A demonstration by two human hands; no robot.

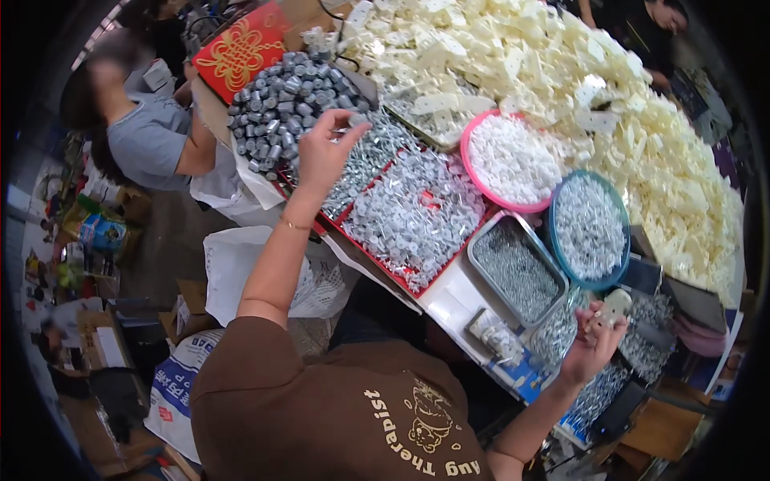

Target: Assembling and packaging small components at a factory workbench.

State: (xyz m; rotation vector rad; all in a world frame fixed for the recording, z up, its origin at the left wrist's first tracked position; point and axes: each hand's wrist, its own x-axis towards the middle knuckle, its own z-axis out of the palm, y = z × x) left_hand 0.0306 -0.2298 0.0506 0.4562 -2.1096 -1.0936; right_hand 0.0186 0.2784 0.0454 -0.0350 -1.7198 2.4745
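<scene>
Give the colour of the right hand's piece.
The piece is pale cream, best seen in the head view.

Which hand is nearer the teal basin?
Right. The right hand is just below the teal basin in the picture; the left hand is far to its left, near the grey cylinders.

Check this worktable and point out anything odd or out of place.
One thing: a red patch shows amid the pale plastic parts in the red tray. It breaks the otherwise pale heap; I cannot tell whether it is a stray piece or the tray's bottom.
</scene>
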